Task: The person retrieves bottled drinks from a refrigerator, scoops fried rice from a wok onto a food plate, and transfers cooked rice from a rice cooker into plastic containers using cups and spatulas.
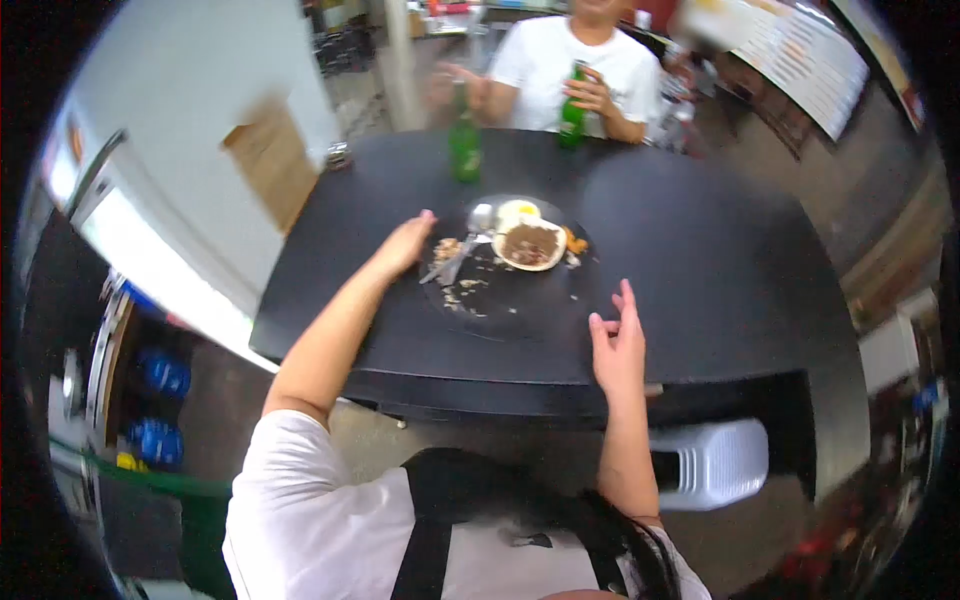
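Observation:
A clear glass plate (500,318) lies on the black table (690,230), holding a round light bowl of brown food (531,245), an egg (518,211), orange bits, scattered scraps and a spoon and fork (465,250). My left hand (407,243) is beside the plate's left edge, thumb side up, its fingers mostly hidden. To the right of the plate, my right hand (618,340) is raised with its fingers apart and nothing in it.
Across the table sits a person in a white shirt (570,75), one hand on a green bottle (572,115). Another green bottle (464,145) stands left of it. A small jar (339,156) is at the far left edge. A light plastic stool (735,465) stands below right.

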`<state>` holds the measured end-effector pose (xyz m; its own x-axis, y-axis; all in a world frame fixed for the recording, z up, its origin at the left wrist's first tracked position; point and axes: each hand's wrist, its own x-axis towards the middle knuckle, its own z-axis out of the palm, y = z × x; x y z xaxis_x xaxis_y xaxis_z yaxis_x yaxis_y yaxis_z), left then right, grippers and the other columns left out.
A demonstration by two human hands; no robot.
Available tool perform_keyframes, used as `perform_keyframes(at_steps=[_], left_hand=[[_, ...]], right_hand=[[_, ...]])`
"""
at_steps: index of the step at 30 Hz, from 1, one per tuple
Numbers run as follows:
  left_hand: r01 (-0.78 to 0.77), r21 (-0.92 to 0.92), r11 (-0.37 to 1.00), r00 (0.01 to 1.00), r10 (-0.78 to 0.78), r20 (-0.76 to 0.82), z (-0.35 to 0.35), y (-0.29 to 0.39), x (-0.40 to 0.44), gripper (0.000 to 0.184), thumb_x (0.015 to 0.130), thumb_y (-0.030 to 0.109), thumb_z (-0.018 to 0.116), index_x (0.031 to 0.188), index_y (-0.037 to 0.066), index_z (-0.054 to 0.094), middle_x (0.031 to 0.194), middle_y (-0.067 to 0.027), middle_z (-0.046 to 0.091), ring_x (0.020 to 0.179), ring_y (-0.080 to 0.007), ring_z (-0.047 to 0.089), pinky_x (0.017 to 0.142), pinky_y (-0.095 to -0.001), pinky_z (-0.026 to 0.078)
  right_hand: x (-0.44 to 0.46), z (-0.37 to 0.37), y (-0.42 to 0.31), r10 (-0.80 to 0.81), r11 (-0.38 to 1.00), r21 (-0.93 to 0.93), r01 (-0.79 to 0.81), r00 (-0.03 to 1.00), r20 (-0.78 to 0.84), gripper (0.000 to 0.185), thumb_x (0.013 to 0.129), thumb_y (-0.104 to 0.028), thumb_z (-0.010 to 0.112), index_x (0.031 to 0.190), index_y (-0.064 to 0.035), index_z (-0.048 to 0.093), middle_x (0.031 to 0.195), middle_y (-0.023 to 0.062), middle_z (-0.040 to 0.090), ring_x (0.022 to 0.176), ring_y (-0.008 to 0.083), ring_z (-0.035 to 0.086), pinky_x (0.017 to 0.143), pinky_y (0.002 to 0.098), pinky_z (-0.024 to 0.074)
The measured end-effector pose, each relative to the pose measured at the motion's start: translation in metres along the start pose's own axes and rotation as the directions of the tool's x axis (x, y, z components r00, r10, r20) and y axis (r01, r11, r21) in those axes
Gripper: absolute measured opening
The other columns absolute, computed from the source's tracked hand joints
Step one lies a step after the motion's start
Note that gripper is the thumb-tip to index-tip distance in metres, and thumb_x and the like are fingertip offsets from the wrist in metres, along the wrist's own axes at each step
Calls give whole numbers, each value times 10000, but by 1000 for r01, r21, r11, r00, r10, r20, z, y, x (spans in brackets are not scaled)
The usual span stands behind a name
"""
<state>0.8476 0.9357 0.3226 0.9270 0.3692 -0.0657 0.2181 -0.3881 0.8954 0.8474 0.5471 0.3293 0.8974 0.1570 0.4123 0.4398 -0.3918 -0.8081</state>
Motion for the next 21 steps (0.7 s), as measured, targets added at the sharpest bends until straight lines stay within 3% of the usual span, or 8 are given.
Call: perform_keyframes(at_steps=[3,4,6,8,12,14,19,21], left_hand=[[-52,-4,999,995,51,-84,14,-1,-26,642,976,559,310,1302,55,537,1335,-154,525,1059,-258,554,917,-370,414],[-70,89,994,993,78,-93,16,-6,-27,649,978,555,309,1282,35,550,1316,-148,546,1056,-245,558,919,-367,415],[-122,26,992,986,124,-109,24,-3,-35,640,985,520,324,1180,-28,591,1200,-178,614,1067,-272,573,931,-383,416],[-5,50,999,1000,6,-20,25,51,-76,623,987,495,336,1127,-63,576,1141,-229,610,1083,-336,572,943,-410,419],[-48,59,997,938,66,-341,42,34,-114,563,986,444,391,1168,-75,510,1130,-267,584,1098,-373,559,938,-414,425],[-14,-41,999,943,0,-332,50,39,-124,560,983,428,418,1204,-81,485,1132,-280,579,1127,-368,543,961,-414,408],[-82,-211,974,924,-5,-382,34,51,-177,632,973,412,481,1327,-91,334,829,-67,545,565,-104,494,485,-257,417],[-44,-200,979,919,-39,-393,38,56,-182,619,969,386,502,1328,-89,335,837,-70,550,574,-109,502,496,-257,422]], right_hand=[[34,20,5,30,997,-69,-18,986,163,674,852,-166,639,1443,-117,318,1054,225,648,623,248,628,676,372,521],[39,14,-18,205,979,-51,-199,931,301,660,832,-95,611,1434,-111,340,1174,247,599,837,290,658,799,367,503],[34,34,-2,-167,975,-124,185,975,147,657,803,-6,551,1422,-126,367,1249,238,551,1074,321,591,939,368,441],[37,36,-1,-148,988,-10,153,973,178,670,769,67,480,1411,-92,377,1320,214,491,1214,322,494,1048,385,352],[28,15,-35,186,879,359,-315,918,350,683,735,132,408,1402,1,336,1435,158,378,1324,279,377,1121,411,248],[38,21,11,-22,901,414,-133,937,348,682,735,140,401,1400,6,330,1442,158,367,1353,273,328,1136,408,204],[50,19,-5,-288,907,398,138,892,348,648,737,142,404,1375,49,335,1460,169,339,1407,260,225,1167,400,84],[64,17,-7,-265,895,438,84,889,372,645,738,138,408,1373,53,335,1460,173,338,1408,261,223,1166,398,85]])
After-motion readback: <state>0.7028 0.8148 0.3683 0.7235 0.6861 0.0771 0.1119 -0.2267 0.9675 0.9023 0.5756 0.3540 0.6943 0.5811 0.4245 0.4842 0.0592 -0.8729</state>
